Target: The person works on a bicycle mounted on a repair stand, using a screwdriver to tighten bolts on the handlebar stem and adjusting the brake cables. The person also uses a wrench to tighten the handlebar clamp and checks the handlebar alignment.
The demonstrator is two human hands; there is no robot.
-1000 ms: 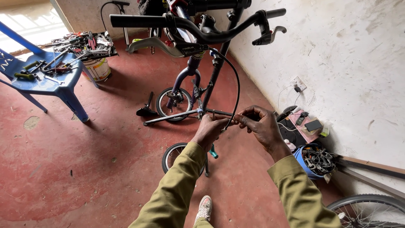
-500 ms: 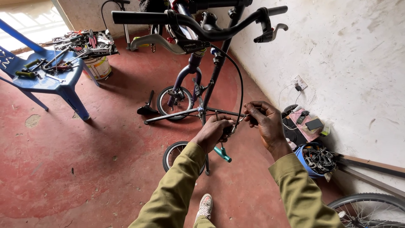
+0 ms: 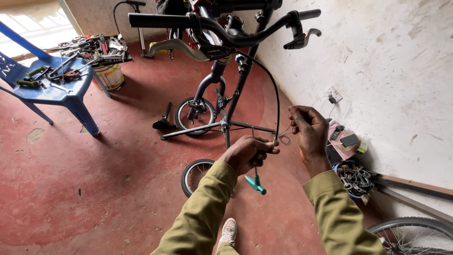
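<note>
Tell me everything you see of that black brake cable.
The black brake cable is a thin housing looping from the handlebar region down in an arc. Its lower end sits at the left hand, fingers pinching its metal tip. A fine bare wire runs from there toward the right hand, raised beside it.

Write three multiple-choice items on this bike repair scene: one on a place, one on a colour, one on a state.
1. Where do the loose hand tools lie?
A. on the blue chair
B. on the bicycle saddle
C. on a shelf on the wall

2. What colour is the handle of the T-handle tool below the left hand?
A. red
B. teal
C. yellow

3. What is the right hand doing?
A. lying flat on the floor
B. gripping the handlebar
C. pinching the thin cable

Answers: 1 A, tools cover its seat. 2 B, the handle shows teal. 3 C, its fingers close by the cable's end.
</note>
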